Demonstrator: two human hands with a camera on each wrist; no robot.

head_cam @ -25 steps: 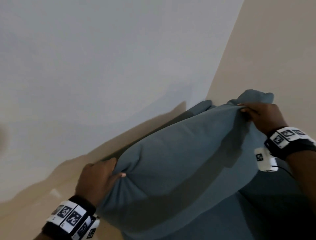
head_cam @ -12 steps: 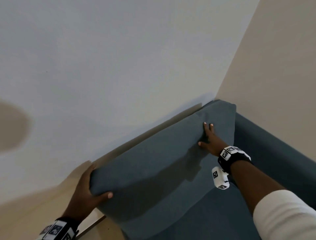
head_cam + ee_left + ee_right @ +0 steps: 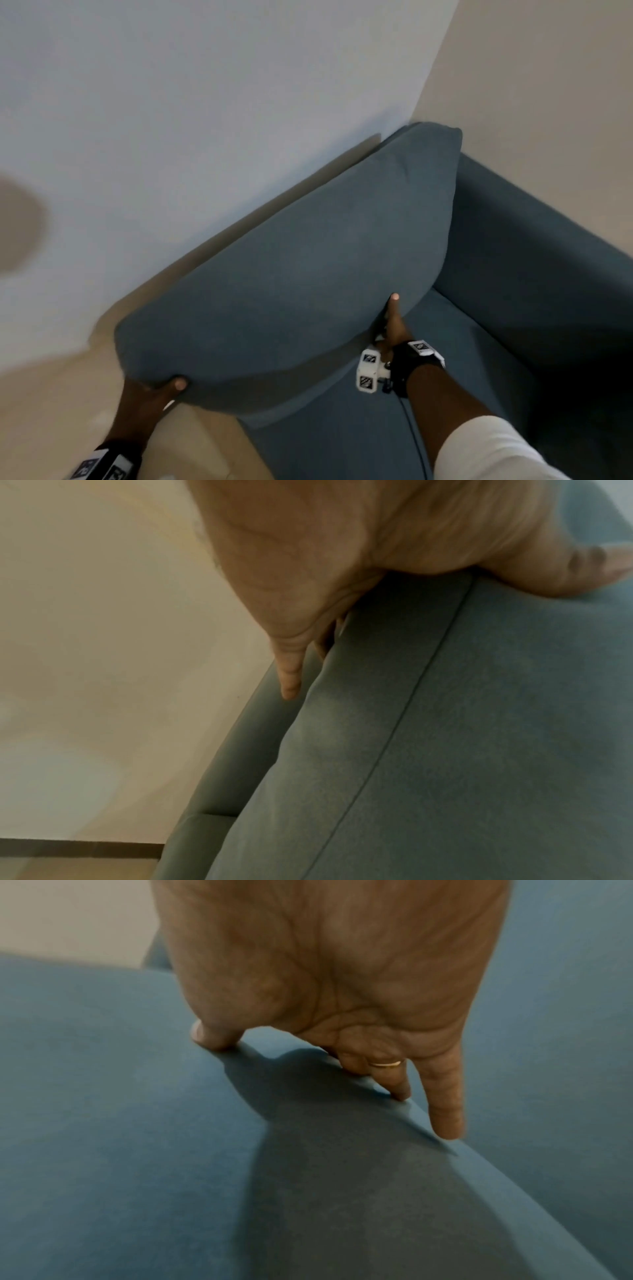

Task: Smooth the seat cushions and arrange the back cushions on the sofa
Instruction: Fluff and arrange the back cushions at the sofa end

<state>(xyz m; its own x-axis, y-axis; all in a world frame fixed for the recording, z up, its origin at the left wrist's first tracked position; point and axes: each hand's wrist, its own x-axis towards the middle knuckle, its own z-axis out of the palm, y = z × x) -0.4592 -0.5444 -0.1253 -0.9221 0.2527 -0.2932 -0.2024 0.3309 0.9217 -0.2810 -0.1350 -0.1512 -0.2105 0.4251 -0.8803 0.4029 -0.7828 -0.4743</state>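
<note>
**Back cushion held at both lower corners, against sofa back**

Nearest, a white sleeve (image 3: pixel 493 448) is seen on the right forearm, with marker bands at both wrists. The seat cushion (image 3: pixel 342 438) occupies the near right of the head view; floor (image 3: pixel 51 411) is seen to the near left.

The left hand (image 3: pixel 147 401) is placed at the cushion's (image 3: pixel 291 274) near-left lower corner. Its thumb is wrapped over the front face and the fingers are tucked behind; in the left wrist view they are seen slipped between the cushion and the sofa edge. The corner is gripped.

The right hand (image 3: pixel 394 329) is set at the cushion's lower right edge, where it meets the seat. In the right wrist view the fingers (image 3: pixel 445 1096) are seen extended, pressed along the edge, with the thumb on the front face. A ring (image 3: pixel 385 1064) is worn. A pinch is suggested, but a firm hold cannot be confirmed.

The cushion is stood tilted on the seat, leaned toward the far wall (image 3: pixel 205 102), its top right corner in the room corner. The sofa arm (image 3: pixel 531 257) lies to the right.
</note>
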